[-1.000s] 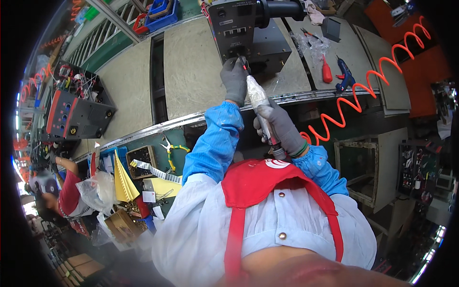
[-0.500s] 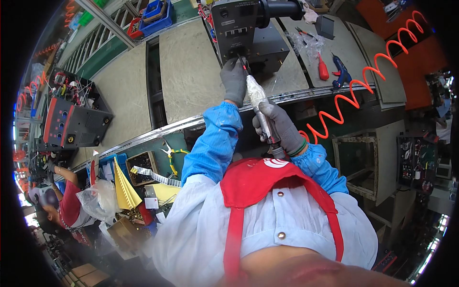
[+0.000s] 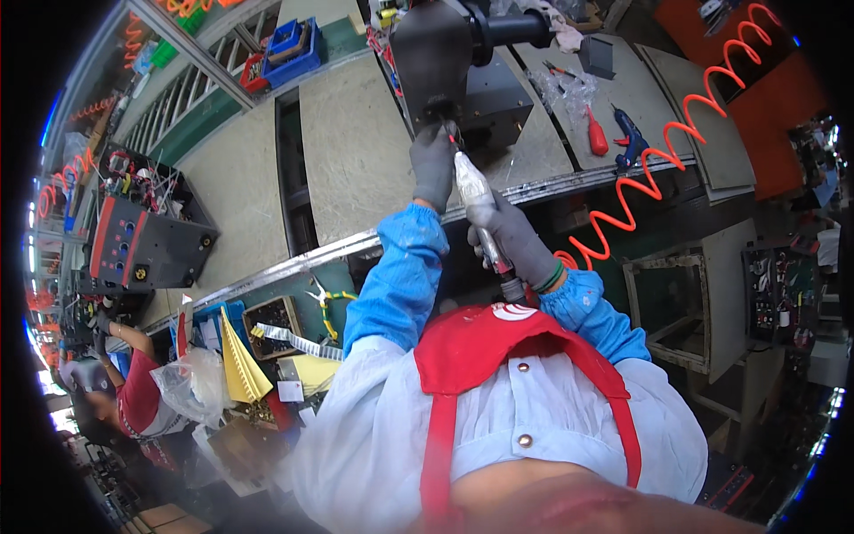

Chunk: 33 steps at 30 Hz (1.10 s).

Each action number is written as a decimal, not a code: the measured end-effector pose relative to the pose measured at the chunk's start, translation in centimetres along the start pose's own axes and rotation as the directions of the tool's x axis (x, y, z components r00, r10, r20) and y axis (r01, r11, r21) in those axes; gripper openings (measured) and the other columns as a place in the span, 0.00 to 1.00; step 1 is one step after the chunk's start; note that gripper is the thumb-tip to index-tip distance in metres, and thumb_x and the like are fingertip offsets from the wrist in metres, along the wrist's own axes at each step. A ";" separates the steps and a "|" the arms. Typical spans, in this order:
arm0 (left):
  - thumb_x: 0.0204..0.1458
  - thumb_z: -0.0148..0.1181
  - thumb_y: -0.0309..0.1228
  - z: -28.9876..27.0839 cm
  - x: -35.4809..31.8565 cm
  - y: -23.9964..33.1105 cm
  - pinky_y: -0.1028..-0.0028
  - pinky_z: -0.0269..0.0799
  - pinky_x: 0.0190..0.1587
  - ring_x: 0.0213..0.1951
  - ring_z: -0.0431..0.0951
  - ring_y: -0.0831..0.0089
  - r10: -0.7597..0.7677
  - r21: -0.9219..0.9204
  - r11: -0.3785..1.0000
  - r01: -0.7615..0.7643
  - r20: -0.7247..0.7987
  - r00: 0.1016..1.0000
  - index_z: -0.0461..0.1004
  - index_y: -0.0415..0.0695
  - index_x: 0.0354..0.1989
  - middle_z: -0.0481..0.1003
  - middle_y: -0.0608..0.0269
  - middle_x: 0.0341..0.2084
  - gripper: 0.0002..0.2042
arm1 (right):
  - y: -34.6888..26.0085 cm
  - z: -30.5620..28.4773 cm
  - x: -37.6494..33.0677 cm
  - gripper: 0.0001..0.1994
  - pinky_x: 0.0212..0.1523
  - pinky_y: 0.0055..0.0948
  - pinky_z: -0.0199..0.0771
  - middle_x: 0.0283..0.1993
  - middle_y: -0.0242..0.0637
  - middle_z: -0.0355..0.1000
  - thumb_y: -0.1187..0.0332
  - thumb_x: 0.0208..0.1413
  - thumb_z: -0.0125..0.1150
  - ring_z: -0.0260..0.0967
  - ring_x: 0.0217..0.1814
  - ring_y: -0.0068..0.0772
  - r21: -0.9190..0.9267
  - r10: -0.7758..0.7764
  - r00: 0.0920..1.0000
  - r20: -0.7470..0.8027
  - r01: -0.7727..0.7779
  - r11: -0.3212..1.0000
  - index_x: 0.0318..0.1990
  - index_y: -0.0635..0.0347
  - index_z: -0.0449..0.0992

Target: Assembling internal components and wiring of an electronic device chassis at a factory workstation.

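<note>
Silver power tool (image 3: 473, 182), slim and partly wrapped, slants across the near edge of the table (image 3: 351, 147), its tail end just beyond the person's red apron (image 3: 498, 343) and its tip pointing away at a dark machine (image 3: 431, 67). The gray-gloved right grip (image 3: 518, 240) is curled around the tool's body, fingers wrapped and thumb along it. Just beside that wrist, a coiled orange hose (image 3: 640, 191) appears and runs toward the upper right. Farther out, the left grip (image 3: 433, 165), also gloved, is at the tool's tip, by the machine's lower face; its fingertips are partly hidden, so I cannot tell how far it is closed or what it pinches. To the machine's right lie a red bottle (image 3: 596, 135), a blue glue gun (image 3: 630, 141) and clear plastic (image 3: 574, 93). At the far left are blue bins (image 3: 298, 53).
</note>
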<state>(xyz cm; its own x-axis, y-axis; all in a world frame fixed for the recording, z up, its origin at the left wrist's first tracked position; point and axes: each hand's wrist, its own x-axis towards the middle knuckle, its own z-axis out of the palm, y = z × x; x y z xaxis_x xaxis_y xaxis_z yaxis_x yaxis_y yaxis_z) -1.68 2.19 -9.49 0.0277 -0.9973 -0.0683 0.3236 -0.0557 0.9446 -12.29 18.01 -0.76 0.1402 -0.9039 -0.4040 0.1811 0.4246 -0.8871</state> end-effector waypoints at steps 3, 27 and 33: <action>0.52 0.59 0.36 -1.6 -2.4 0.4 0.78 0.60 0.22 0.22 0.67 0.81 -0.156 0.024 0.988 0.155 0.066 0.986 0.75 0.38 0.41 0.71 0.70 0.22 0.14 | -0.3 -0.7 -1.3 0.26 0.23 0.21 0.69 0.27 0.32 0.68 0.58 0.52 0.61 0.67 0.23 0.20 -0.012 0.015 1.000 0.018 -0.014 1.000 0.56 0.61 0.64; 0.60 0.56 0.39 -7.7 -7.5 3.7 0.89 0.54 0.14 0.20 0.63 0.87 -0.372 -0.188 0.894 0.408 0.197 0.907 0.70 0.43 0.39 0.68 0.71 0.24 0.12 | 2.1 -5.1 -5.4 0.39 0.51 0.26 0.66 0.51 0.35 0.67 0.63 0.47 0.66 0.66 0.48 0.24 -0.116 0.036 0.946 0.321 0.002 0.993 0.66 0.63 0.57; 0.62 0.54 0.39 -7.8 -6.6 2.5 0.88 0.48 0.13 0.15 0.53 0.89 -0.419 -0.489 0.641 0.592 0.423 0.803 0.65 0.48 0.31 0.59 0.78 0.18 0.11 | 0.5 -4.4 -6.4 0.39 0.62 0.28 0.58 0.58 0.36 0.63 0.66 0.46 0.65 0.59 0.60 0.27 0.018 0.131 0.932 0.339 -0.146 0.989 0.67 0.63 0.56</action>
<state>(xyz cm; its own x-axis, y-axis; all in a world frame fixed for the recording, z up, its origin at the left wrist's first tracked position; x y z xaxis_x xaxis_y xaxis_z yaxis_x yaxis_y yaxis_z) 6.33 9.03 -9.21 -0.5137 -0.7981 -0.3150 0.6860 -0.6025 0.4078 -17.40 23.75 0.37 0.4846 -0.7690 -0.4170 0.1761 0.5527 -0.8145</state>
